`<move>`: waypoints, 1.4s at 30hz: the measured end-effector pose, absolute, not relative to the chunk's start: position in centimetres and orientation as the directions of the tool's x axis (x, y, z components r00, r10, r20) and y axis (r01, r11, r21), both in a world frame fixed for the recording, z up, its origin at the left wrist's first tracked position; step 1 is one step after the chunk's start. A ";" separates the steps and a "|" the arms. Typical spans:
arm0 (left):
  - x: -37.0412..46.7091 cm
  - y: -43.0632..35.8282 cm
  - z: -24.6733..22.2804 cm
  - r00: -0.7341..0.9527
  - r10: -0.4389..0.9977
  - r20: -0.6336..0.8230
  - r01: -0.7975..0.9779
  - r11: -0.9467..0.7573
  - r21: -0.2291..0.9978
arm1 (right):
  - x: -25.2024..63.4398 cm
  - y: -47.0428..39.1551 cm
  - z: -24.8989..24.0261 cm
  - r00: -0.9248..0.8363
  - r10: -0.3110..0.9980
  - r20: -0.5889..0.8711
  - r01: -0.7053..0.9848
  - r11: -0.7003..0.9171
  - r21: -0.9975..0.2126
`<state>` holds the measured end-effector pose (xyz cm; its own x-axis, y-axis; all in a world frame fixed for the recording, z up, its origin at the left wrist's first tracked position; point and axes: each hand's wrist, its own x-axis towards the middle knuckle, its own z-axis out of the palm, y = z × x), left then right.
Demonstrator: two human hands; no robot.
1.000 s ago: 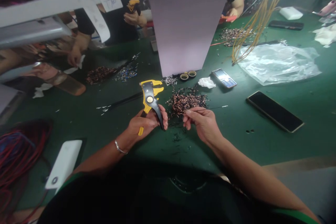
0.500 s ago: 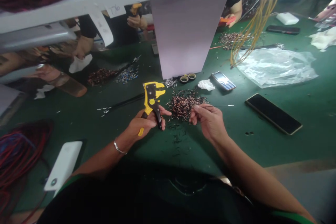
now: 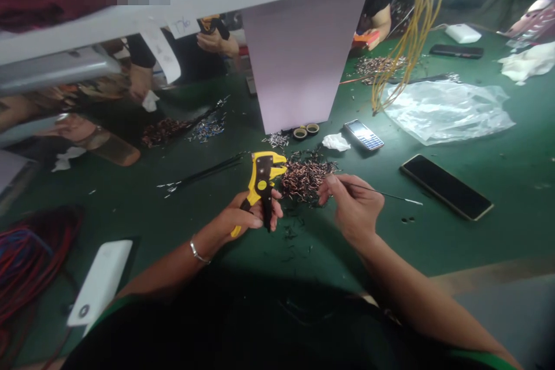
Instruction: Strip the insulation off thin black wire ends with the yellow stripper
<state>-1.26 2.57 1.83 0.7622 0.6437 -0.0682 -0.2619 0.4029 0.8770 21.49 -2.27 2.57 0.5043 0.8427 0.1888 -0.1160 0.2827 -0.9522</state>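
The green table (image 3: 151, 208) fills most of my view, and the whole of it sits slightly further left than half a second ago, as does the pale upright panel (image 3: 299, 63) at top centre; I take that as my head turning a little. The clear plastic bag (image 3: 446, 110) at the upper right and the dark phone (image 3: 446, 186) below it show only that same slight shift.

My right hand (image 3: 358, 208), right of centre, is closed to a pinch, thumb and fingertips together on one black wire. My left hand (image 3: 249, 218), just left of centre, is half curled around the handles of the yellow-and-black stripping tool (image 3: 262, 170), gripping without a hard squeeze.

That tool has changed place most: it stands further right and a little lower than in the earlier frame, and its jaws, a gap between them, now reach the left edge of the pile of copper-coloured clippings (image 3: 306, 180) in the middle. Whether they touch it I cannot tell.

The other black wires (image 3: 210, 170) lie left of the tool. The black wire (image 3: 385, 193) in my pinch, nearly level before, now slants down to the right. I judge that wire and tool are not engaged: the wire's silvery tip (image 3: 414, 202), the smallest thing here, points away from the jaws.
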 end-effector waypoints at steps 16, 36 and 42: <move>-1.2 2.7 1.6 0.820 0.568 -0.063 -0.270 0.483 0.833 | 21.8 -2.9 2.8 0.486 0.776 0.401 0.088 0.413 -0.907; -0.8 1.6 1.9 0.802 0.585 -0.121 -0.161 0.406 0.900 | 20.8 -4.1 2.9 0.075 0.566 0.821 0.545 0.666 -0.509; -0.6 1.3 2.1 0.778 0.615 -0.129 -0.127 0.354 0.926 | 20.7 -4.1 2.7 0.014 0.552 0.834 0.546 0.694 -0.469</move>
